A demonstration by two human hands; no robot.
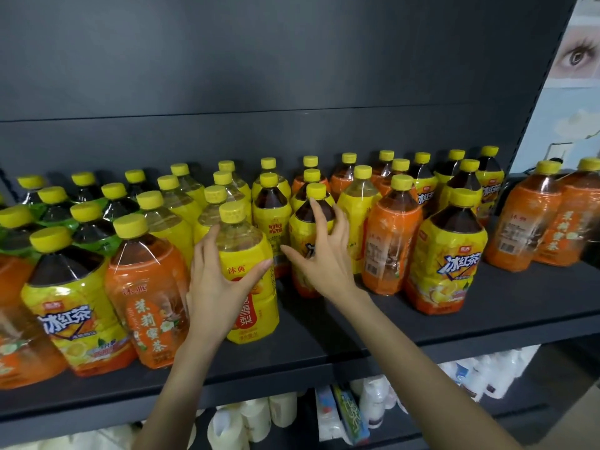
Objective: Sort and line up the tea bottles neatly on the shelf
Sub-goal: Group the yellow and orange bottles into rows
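Sorting in progress: left hand [218,280] grips the pale yellow bottle [247,274]; right hand [319,254], fingers spread, touches a dark tea bottle [310,222]. Next, probably: slide each into its matching row.

Two hands [224,280]; roughly forty yellow-capped bottles [388,245].

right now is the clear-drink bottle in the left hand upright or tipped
Upright: the clear-drink bottle stands base-down on the shelf, cap on top, left hand wrapped round it.
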